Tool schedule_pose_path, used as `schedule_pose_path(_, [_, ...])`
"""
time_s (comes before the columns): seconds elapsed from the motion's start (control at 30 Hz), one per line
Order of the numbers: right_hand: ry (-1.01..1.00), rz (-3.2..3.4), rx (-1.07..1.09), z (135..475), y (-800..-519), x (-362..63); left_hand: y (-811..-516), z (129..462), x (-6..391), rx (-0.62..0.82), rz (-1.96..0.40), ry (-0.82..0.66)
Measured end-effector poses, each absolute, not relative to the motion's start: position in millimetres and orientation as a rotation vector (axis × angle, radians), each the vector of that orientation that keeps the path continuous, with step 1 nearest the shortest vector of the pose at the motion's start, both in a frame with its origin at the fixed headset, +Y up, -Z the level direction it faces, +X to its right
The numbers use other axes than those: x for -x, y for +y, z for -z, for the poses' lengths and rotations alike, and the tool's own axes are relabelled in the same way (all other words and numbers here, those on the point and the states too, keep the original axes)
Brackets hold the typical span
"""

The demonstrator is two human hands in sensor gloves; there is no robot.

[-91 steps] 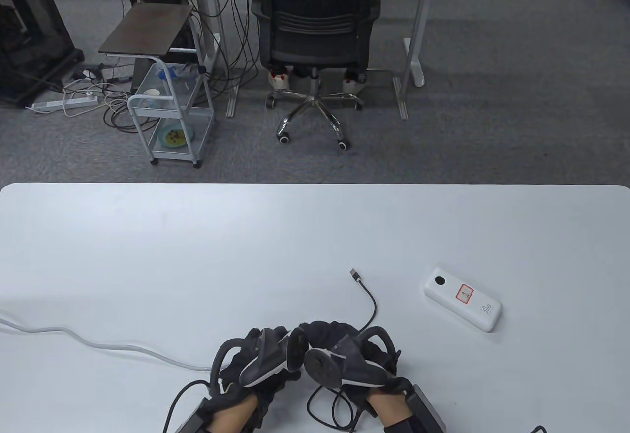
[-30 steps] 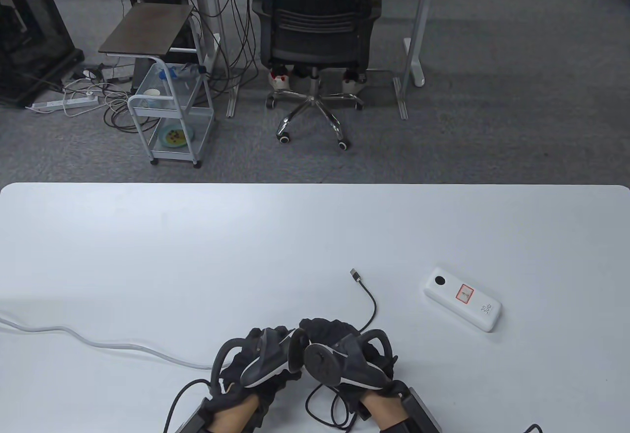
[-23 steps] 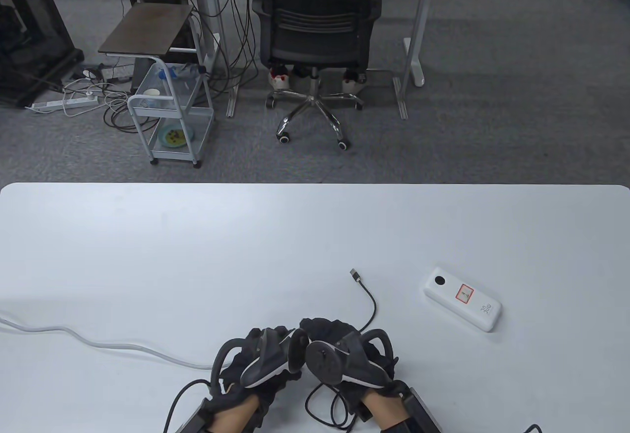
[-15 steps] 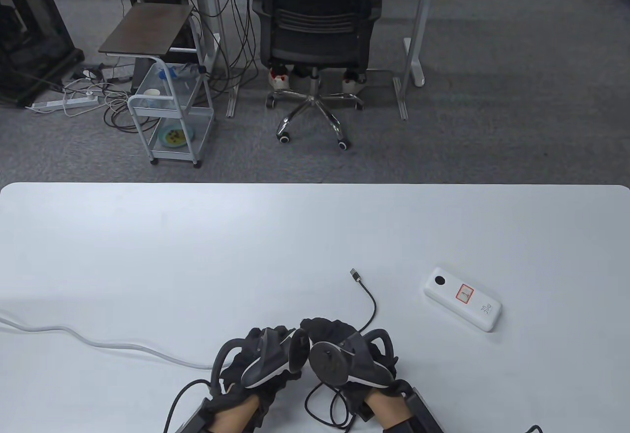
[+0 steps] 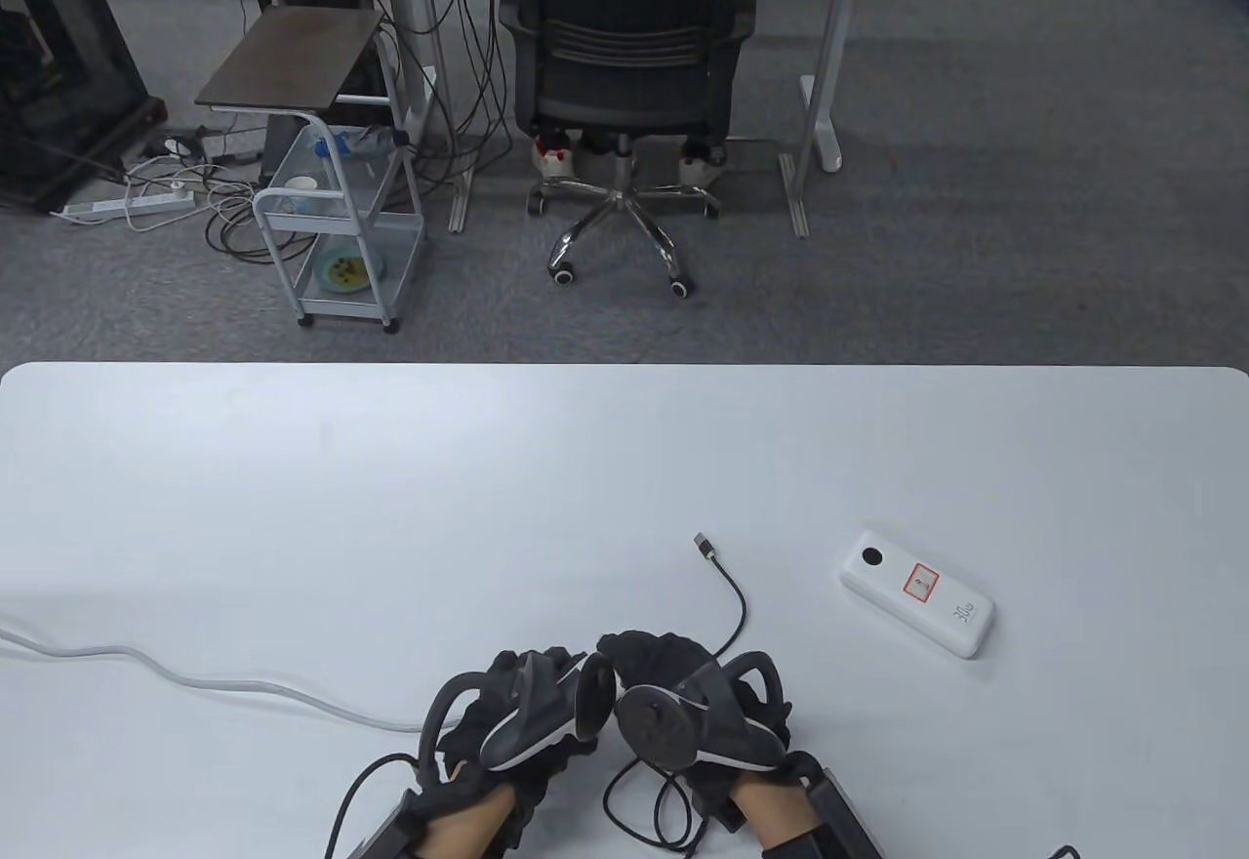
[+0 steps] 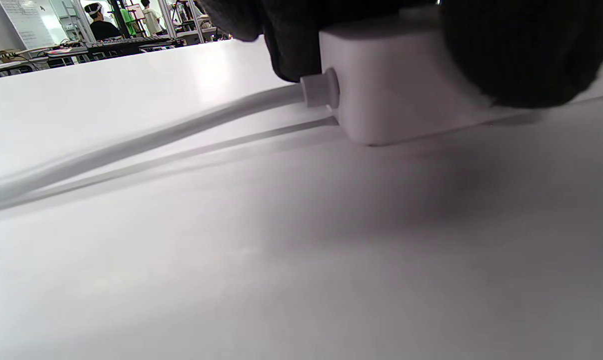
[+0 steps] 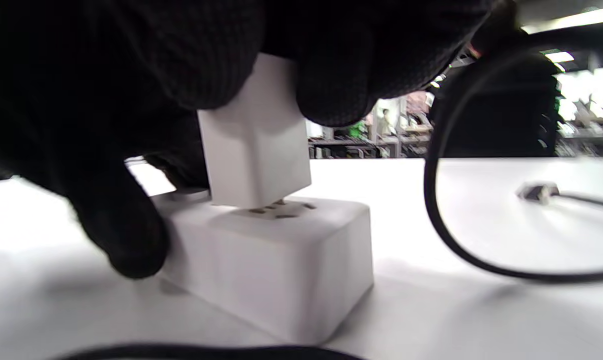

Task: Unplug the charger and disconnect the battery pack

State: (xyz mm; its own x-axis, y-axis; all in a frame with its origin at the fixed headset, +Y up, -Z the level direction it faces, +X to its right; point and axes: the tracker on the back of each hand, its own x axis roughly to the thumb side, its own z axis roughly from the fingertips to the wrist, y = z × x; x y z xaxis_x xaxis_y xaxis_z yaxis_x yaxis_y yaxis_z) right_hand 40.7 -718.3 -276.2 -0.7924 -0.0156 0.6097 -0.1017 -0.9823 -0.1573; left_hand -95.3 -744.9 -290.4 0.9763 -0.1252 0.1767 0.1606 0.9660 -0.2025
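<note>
A white charger (image 7: 254, 150) stands plugged in the white power strip (image 7: 281, 260), tilted a little. My right hand (image 5: 673, 693) grips the charger from above. My left hand (image 5: 532, 708) holds the strip's cord end (image 6: 396, 95) down on the table. The strip is hidden under both hands in the table view. The charger's black cable (image 5: 737, 610) runs out to a free plug (image 5: 705, 545). The white battery pack (image 5: 917, 593) lies apart at the right, with nothing plugged into it.
The strip's white cord (image 5: 195, 678) runs off the table's left edge. Black glove cables (image 5: 649, 800) loop near the front edge. The white table (image 5: 390, 488) stretches away behind the hands.
My right hand has rocked slightly to the right over the charger. The left hand, cable and battery pack have not moved.
</note>
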Motion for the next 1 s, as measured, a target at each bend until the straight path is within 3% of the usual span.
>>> schedule_pose_path(0.17, [-0.194,-2.848,-0.927,285.7,-718.6,-49.8,-745.1,291.0,95.2,0.216,0.144,-0.161])
schedule_pose_path(0.7, [-0.435,-2.822,-0.807,268.9,-658.9,-81.3,-746.1,292.7,100.2,0.219,0.098,-0.162])
schedule_pose_path(1.0, [-0.466,-2.826,-0.738,263.5,-649.7,-102.6,-746.7,293.2,101.5,0.223,0.085,-0.162])
